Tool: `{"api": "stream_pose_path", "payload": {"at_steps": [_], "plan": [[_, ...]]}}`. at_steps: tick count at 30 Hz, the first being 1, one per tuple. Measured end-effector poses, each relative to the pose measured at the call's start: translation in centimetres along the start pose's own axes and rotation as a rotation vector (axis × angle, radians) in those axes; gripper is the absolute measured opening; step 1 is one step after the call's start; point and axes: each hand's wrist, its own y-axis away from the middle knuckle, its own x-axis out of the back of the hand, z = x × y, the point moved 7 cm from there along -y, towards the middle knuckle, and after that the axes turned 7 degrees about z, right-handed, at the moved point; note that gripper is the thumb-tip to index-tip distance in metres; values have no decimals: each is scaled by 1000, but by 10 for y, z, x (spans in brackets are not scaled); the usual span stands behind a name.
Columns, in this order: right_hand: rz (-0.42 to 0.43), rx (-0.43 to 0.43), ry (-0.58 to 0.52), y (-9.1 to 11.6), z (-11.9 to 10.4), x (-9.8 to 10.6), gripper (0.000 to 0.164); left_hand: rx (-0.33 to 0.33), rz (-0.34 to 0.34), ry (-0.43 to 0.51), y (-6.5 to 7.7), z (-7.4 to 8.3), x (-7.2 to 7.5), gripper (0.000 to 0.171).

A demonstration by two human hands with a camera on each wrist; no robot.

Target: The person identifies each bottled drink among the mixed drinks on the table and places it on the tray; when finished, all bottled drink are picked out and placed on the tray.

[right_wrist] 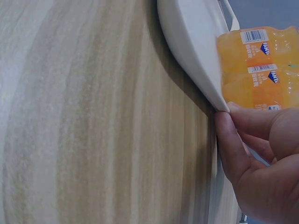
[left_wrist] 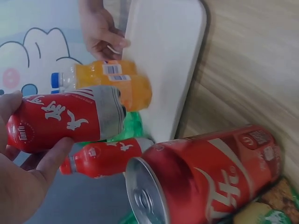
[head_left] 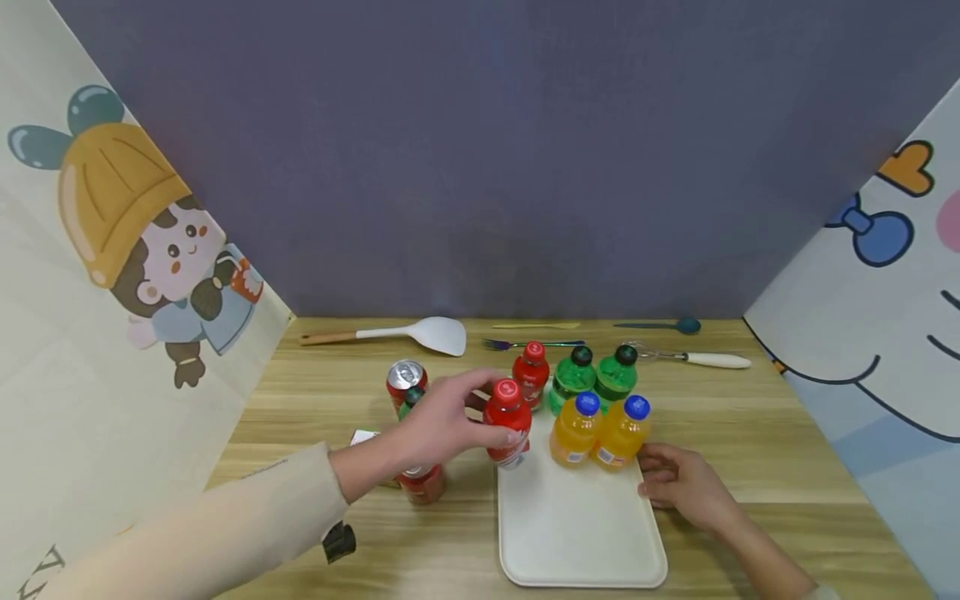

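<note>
My left hand (head_left: 448,421) grips a red soda bottle (head_left: 507,421) with white lettering and a red cap, above the left edge of the white tray (head_left: 581,533). Thumb and fingers wrap its upper part in the left wrist view. A second red bottle (head_left: 531,375) stands at the tray's far left corner. Beside it are two green bottles (head_left: 573,382), and in front of these two orange soda bottles (head_left: 576,431) with blue caps. At the tray's right edge my right hand (head_left: 686,486) pinches the rim between thumb and fingers, as the right wrist view shows.
Left of the tray stand red soda cans (head_left: 406,379), with a green bottle (head_left: 410,402) partly hidden behind my left arm. Along the back lie a white spatula (head_left: 438,335), a fork (head_left: 532,343), a dark spoon (head_left: 686,326) and a whisk (head_left: 716,360). A dark wall rises behind.
</note>
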Motion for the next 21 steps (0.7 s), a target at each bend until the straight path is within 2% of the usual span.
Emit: {"api": "stream_pose_path", "payload": {"at_steps": [6,13,21], "plan": [[1,5,-9,1,-3,-1,64,-21,-10,-45,-16,-5,-14,52],[5,4,-7,1,-1,-1,64,60,-37,-79,-27,-15,-27,53],[7,-18,11,-1,1,0,63,110,-60,-79,-39,-26,-38,57]]}}
